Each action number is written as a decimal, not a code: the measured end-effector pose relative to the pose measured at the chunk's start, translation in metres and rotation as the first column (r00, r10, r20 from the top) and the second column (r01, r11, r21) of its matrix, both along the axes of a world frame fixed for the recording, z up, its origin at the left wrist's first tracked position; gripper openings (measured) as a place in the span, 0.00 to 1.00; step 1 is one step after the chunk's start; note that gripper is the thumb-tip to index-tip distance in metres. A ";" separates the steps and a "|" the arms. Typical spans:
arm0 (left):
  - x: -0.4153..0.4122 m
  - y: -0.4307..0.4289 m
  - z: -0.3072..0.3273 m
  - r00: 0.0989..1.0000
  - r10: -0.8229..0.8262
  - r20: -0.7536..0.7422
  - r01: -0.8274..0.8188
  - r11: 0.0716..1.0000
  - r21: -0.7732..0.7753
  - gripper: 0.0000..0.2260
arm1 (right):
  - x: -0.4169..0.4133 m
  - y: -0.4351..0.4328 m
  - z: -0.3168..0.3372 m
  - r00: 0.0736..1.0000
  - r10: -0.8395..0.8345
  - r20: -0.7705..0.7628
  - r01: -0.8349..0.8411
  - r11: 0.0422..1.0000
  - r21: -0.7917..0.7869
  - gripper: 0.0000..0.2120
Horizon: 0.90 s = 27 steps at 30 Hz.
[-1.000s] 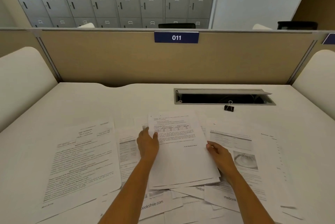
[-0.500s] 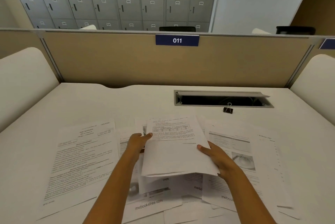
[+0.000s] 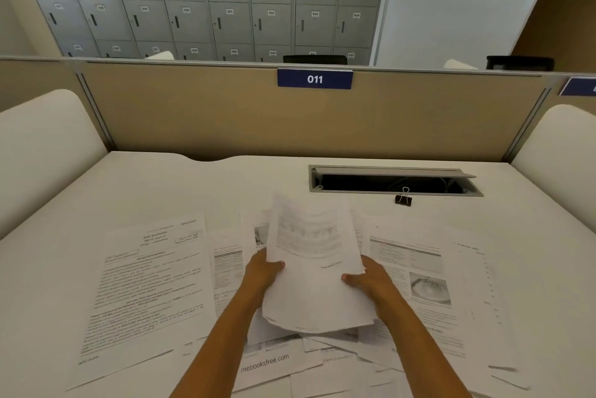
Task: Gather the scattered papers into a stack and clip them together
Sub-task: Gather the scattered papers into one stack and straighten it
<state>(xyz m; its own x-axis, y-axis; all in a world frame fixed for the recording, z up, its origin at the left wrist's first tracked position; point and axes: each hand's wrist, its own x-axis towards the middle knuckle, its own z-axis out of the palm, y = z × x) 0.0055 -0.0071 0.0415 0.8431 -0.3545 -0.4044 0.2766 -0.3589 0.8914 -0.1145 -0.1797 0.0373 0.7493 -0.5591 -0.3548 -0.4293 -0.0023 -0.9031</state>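
A small bundle of printed sheets (image 3: 314, 268) is raised and tilted above the desk's middle, held between both hands. My left hand (image 3: 261, 273) grips its left edge with the thumb on top. My right hand (image 3: 367, 280) grips the right edge the same way. More loose papers lie flat around and under it: a large text page (image 3: 145, 288) at the left, a page with an eye picture (image 3: 419, 281) at the right, and overlapping sheets (image 3: 274, 362) near the front edge. A black binder clip (image 3: 403, 198) stands behind the papers.
An open cable slot (image 3: 393, 183) is cut into the white desk (image 3: 161, 185) right behind the clip. A beige partition (image 3: 193, 114) marked 011 closes the back. White padded side panels (image 3: 42, 146) flank the desk. Grey lockers stand beyond.
Both hands have lifted the gathered sheets off the pile and tipped them up towards upright; a second ago they lay flat under my hands.
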 end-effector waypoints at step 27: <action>-0.004 -0.010 0.055 0.883 0.251 0.396 -0.177 0.961 -0.214 0.18 | 0.005 0.016 0.051 0.881 -0.221 0.419 0.394 0.833 -0.388 0.12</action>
<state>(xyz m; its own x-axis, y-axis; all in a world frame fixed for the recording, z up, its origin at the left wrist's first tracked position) 0.0019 -0.0168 0.0964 0.9830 -0.1771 0.0484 -0.0789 -0.1692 0.9824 -0.1097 -0.1633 0.0879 0.5332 -0.8112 0.2401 -0.1411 -0.3651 -0.9202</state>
